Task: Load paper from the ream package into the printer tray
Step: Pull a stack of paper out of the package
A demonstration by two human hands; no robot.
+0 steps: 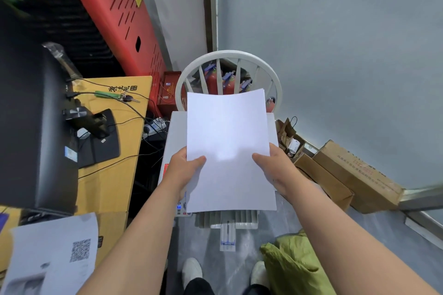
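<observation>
I hold a stack of blank white paper (227,146) in both hands, above a white printer (171,141) that sits on a white chair. My left hand (184,170) grips the stack's left edge, thumb on top. My right hand (273,167) grips the right edge the same way. The far end of the sheets curls slightly upward. Below the paper's near edge, the printer's ribbed tray (227,219) sticks out toward me with a narrow extension (227,237). The paper hides most of the printer's top. No ream package is in sight.
A yellow cardboard box (112,151) with a black monitor (31,127), cables and keys stands left. The white chair back (227,55) and red fire extinguishers (213,81) are behind. Brown boxes (354,175) line the right wall. A green bag (294,266) lies by my feet.
</observation>
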